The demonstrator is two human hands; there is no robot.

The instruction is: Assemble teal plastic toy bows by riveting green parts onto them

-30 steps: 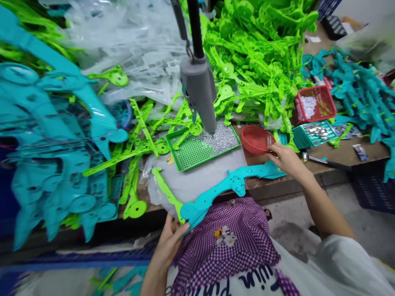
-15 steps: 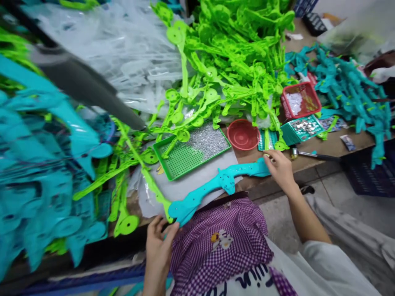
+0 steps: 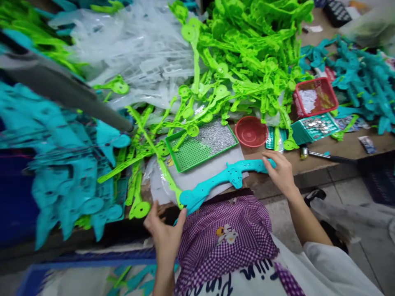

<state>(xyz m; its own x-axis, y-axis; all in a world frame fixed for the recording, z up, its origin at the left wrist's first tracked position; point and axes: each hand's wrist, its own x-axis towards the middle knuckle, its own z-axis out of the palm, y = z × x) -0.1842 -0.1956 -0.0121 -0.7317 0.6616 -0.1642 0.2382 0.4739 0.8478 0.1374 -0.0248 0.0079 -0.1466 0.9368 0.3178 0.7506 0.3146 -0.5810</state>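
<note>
Well left of the left fingers hangs a heap of flat turquoise plastic parts [image 3: 70,164]. At the left hand [image 3: 165,232], thumb and forefinger stand apart; the thumb tip is at the turquoise end, but whether the hidden fingers grasp it from beneath, I cannot tell. Just above these fingers, a slim lime-green plastic strip [image 3: 168,176] reaches the rounded end of a long, wavy, glossy turquoise plastic piece [image 3: 212,183]; whether the two are joined is unclear.

That piece spans between both hands, near the front edge of the brown surface [image 3: 304,166]. It should be light and fairly stiff, a little slippery, with the thin ends likeliest to bend or snap. The broad rounded end by the left fingers and the thicker knobbed middle look the surest holds; the strip would make a poor handle.

At the right hand [image 3: 282,174], the fingers are drawn together over the piece's narrower end, though I cannot tell whether they pinch it. Just beyond them sits a round red plastic bowl [image 3: 251,131].
</note>
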